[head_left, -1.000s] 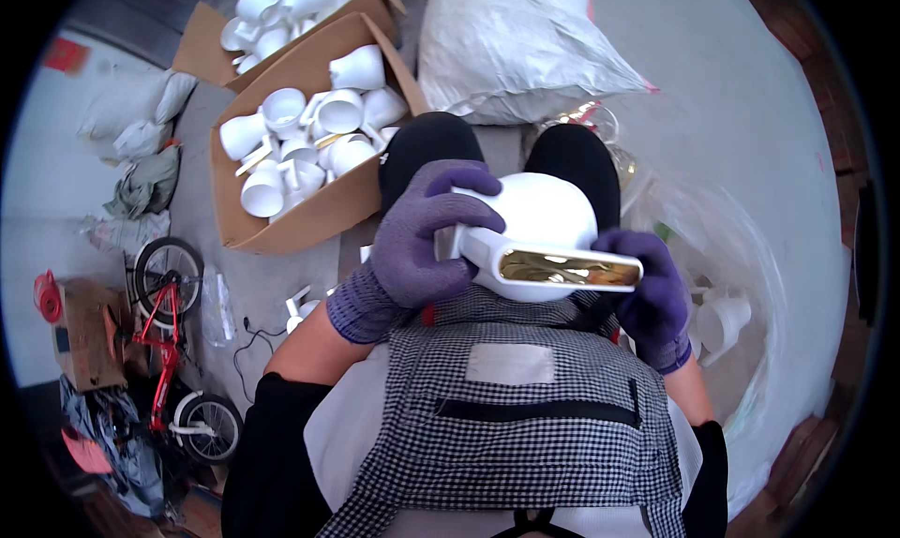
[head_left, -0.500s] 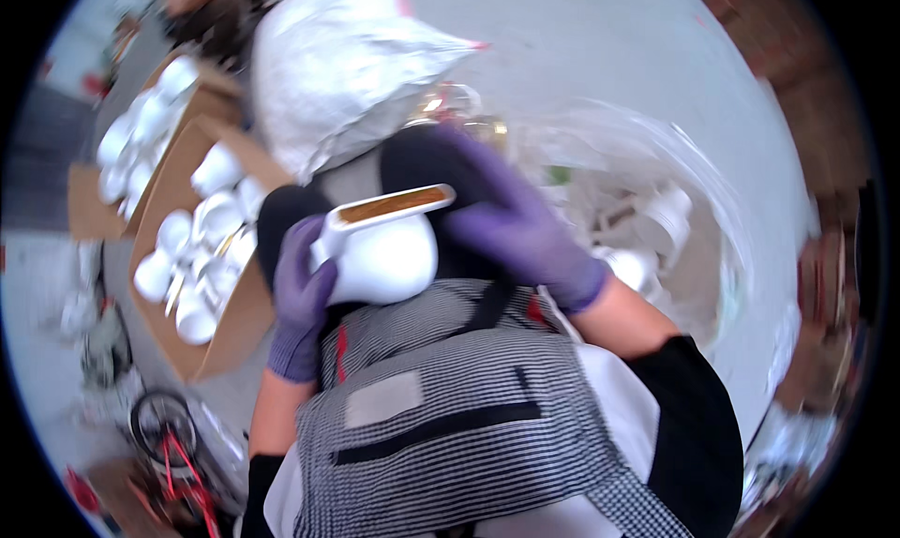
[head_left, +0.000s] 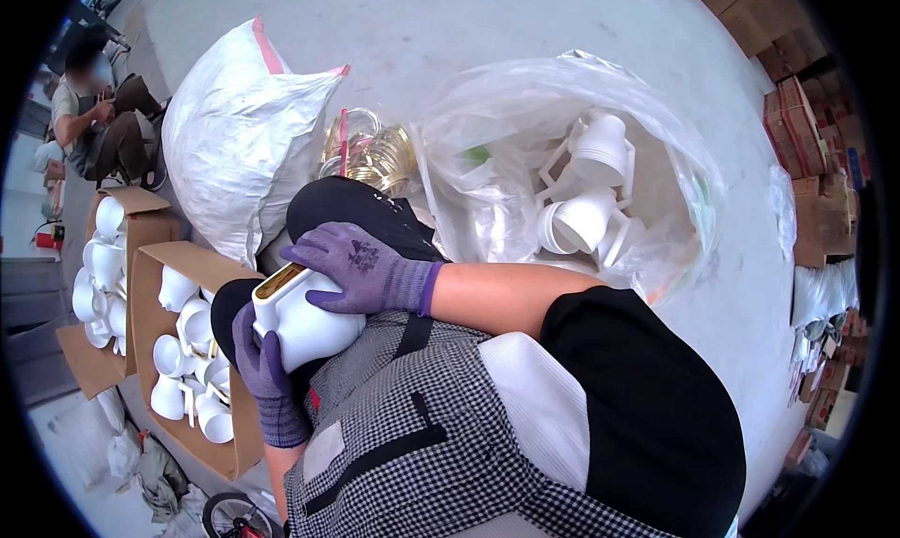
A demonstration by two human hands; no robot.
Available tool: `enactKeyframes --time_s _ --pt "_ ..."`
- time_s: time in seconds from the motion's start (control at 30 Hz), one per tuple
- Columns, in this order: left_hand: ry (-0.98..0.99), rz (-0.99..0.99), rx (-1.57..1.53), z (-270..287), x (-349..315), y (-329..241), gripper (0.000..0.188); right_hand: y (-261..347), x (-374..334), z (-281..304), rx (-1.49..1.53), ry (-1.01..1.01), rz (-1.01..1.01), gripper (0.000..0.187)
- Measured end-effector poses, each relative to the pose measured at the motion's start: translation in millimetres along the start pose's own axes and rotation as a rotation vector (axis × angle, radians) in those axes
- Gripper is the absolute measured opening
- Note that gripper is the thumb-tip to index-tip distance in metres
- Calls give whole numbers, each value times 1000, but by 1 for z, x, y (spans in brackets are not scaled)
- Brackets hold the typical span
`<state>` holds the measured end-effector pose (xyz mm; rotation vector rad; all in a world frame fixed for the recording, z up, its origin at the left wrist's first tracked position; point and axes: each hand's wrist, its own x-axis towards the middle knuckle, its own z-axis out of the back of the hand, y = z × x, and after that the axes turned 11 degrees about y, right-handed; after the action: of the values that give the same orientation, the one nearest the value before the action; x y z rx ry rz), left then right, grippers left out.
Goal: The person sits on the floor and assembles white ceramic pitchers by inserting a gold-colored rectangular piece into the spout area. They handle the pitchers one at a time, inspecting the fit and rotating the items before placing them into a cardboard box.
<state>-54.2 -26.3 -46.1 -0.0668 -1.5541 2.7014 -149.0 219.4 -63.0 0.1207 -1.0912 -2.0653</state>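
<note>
A white, rounded plastic jug (head_left: pixel 317 330) lies in my lap, its handle side turned up. A gold-coloured strip (head_left: pixel 281 282) is set along the outer face of its handle. My gloved left hand (head_left: pixel 259 355) is closed around the lower left side of the jug, by one end of the handle. From the other side my gloved right hand (head_left: pixel 354 264) holds it, fingers over the far end of the handle and thumb against the body. The fingertips partly cover the strip. Both gloves are purple.
Cardboard boxes of white jugs stand at my left, the nearer box (head_left: pixel 248 425) beside my knee. A clear plastic bag (head_left: pixel 441 201) on the right holds more jugs. Gold strips (head_left: pixel 384 158) lie ahead, beside a full white sack (head_left: pixel 225 126). A person (head_left: pixel 112 116) sits far left.
My right hand, earlier apart from the jug and blurred, has come down onto its handle. My view has swung to the right, so the boxes and the jug appear further left.
</note>
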Motion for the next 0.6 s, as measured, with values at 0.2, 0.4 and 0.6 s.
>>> enactKeyframes --time_s 0.2,0.4,0.6 --pt "-60 -29 -191 -7 -9 22 54 1 -2 6 14 37 36 66" --pt "2 -187 103 -8 9 1 53 0 4 8 -49 -21 72 63" --pt "-23 -138 99 -8 -1 -13 54 5 5 4 -38 18 72 65"
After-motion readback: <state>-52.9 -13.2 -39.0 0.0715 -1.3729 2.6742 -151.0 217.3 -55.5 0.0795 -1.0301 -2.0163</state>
